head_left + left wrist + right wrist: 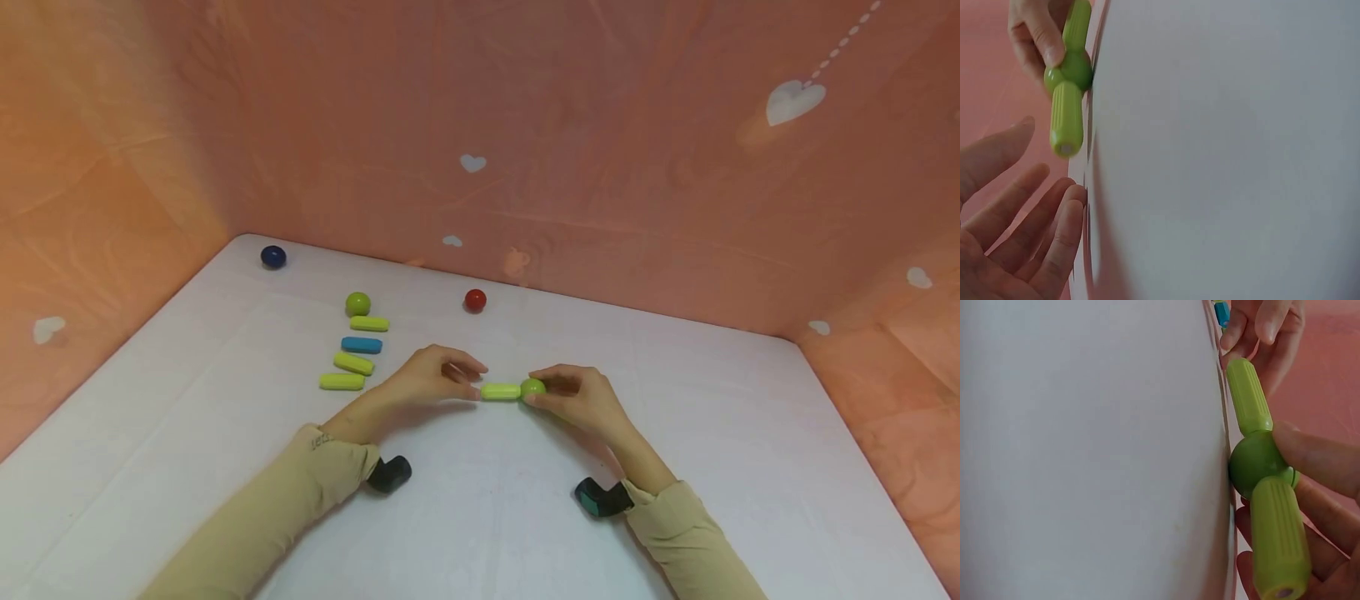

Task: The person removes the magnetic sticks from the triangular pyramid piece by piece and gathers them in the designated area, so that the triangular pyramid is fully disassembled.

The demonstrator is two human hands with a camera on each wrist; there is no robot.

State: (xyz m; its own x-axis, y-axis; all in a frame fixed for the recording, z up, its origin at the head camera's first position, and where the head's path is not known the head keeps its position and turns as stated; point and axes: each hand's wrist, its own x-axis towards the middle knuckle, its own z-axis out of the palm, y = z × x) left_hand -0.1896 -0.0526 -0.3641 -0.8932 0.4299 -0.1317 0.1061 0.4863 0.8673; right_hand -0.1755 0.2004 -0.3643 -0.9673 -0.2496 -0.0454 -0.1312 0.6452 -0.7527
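Note:
My right hand [588, 400] pinches a green ball [1260, 464] between thumb and fingers. Two lime-green ribbed rods join the ball on opposite sides: one rod [500, 392] points toward my left hand, and the other rod [1280, 540] points back toward my right palm, hidden by the hand in the head view. My left hand [431, 375] is beside the free end of the first rod, thumb and fingers spread apart. In the left wrist view a gap shows between its fingers [1063, 244] and the rod's end.
Left of my hands lie three loose lime rods [342, 382] and a blue rod [362, 345], with another green ball [357, 304] behind them. A red ball [476, 301] lies near the back edge, a dark blue ball [273, 257] at the far left corner. Pinkish-orange cloth [600, 208] walls the white table [465, 533].

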